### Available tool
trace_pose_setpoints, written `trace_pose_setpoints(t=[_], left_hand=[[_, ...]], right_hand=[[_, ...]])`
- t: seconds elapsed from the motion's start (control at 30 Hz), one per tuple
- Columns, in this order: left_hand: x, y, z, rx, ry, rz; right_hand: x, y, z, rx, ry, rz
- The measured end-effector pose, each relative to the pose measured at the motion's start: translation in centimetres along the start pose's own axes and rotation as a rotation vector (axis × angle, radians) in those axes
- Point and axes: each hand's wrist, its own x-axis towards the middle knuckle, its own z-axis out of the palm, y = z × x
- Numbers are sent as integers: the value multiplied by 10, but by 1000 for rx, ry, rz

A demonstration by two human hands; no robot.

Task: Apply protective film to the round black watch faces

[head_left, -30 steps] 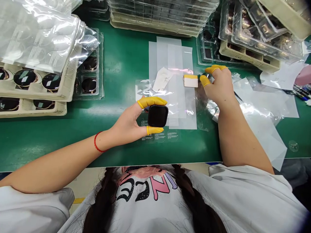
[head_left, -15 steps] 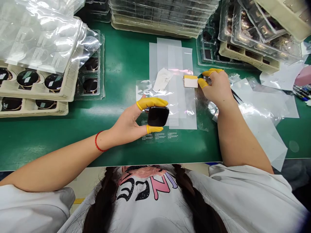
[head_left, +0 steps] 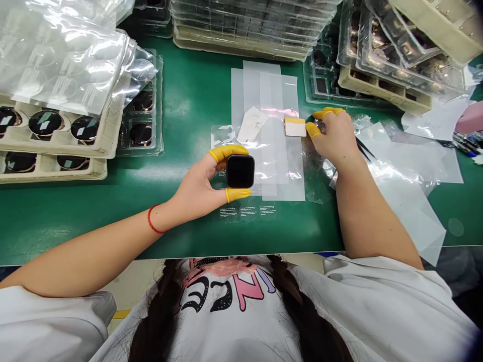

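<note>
Near the middle, my left hand [head_left: 204, 186] grips a black square watch face [head_left: 240, 171] between thumb and fingers, which wear yellow finger covers. The dark screen faces up. My right hand [head_left: 334, 133] is at the right, its yellow-covered thumb and fingertips curled together beside a small white and yellow block [head_left: 295, 127]; what they hold is hidden, with some clear plastic at the fingertips. Under the watch face lie translucent sheets [head_left: 290, 171], with a crumpled white cloth [head_left: 252, 124] on them. Clear round stickers with white print [head_left: 248, 211] lie nearer the table edge.
Trays of round dark watch faces [head_left: 56, 143] stand at the left under plastic sheets. Stacked clear trays [head_left: 249, 30] stand at the back, more trays [head_left: 392, 85] at the back right. Black tweezers [head_left: 364, 150] and loose film [head_left: 411, 186] lie by my right forearm.
My left hand has turned the watch face more upright and square to view, and it has shifted slightly left and up. My right hand has barely moved.
</note>
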Motion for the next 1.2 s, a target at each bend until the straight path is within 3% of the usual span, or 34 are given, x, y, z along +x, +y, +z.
trace_pose_setpoints(t=[0.13,0.4,0.63,0.87,1.1,1.2], left_hand=[[2,1,3,-84,-21,-148],[-7,1,11,-139,-108,-253],[-21,2,18,-37,-215,-231],[-26,-1,22,28,-248,-102],[-24,4,23,-133,-287,-316],[-24,3,24,-113,-270,-304]], right_hand=[[0,-1,0,-22,4,-8],[0,-2,0,-51,5,-11],[-4,-9,-3,-65,-27,16],[-5,-11,-5,-56,-18,12],[-5,-10,-5,-49,-16,5],[-6,-11,-6,-52,-24,6]])
